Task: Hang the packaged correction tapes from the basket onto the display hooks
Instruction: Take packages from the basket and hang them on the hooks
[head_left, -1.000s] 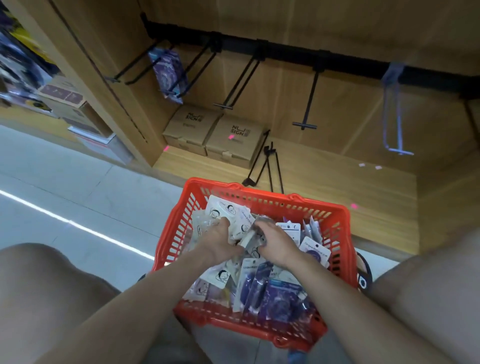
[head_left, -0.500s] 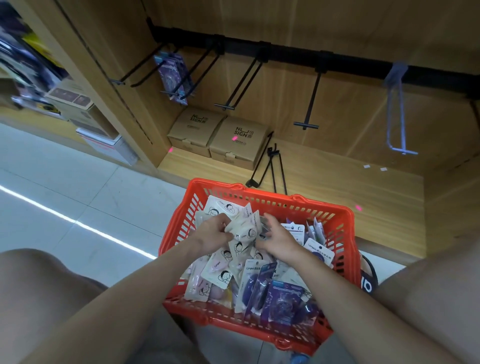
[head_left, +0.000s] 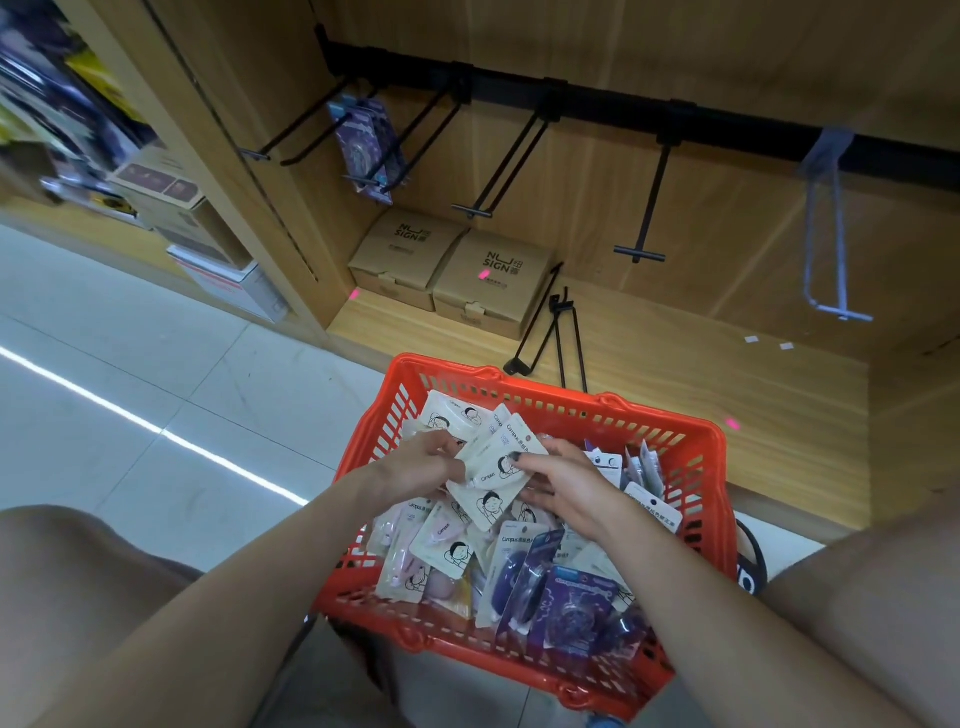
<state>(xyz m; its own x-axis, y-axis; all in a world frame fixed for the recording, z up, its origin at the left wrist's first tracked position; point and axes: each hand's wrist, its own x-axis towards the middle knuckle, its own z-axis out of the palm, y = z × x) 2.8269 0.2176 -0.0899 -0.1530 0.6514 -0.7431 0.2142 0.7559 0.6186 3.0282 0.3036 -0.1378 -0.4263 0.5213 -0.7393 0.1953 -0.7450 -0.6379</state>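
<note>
Wooden shelving (head_left: 675, 374) forms the backdrop. A fanned bunch of white correction-tape packs (head_left: 493, 462) is gripped between left hand (head_left: 421, 467) and right hand (head_left: 566, 480) over the red basket (head_left: 691, 467), below black display hooks (head_left: 644, 218).

I see both hands over the red basket (head_left: 696, 467). My left hand (head_left: 421, 467) and right hand (head_left: 566, 483) grip a fan of white Campus correction tape packs (head_left: 493, 462) from either side, lifted above the pile. Purple packs (head_left: 566, 592) lie at the basket's near right corner. On the black rail (head_left: 623, 111), one hook carries hung purple packs (head_left: 366, 143). Two NU SIGN boxes (head_left: 452, 270) sit at the shelf's left end.
</note>
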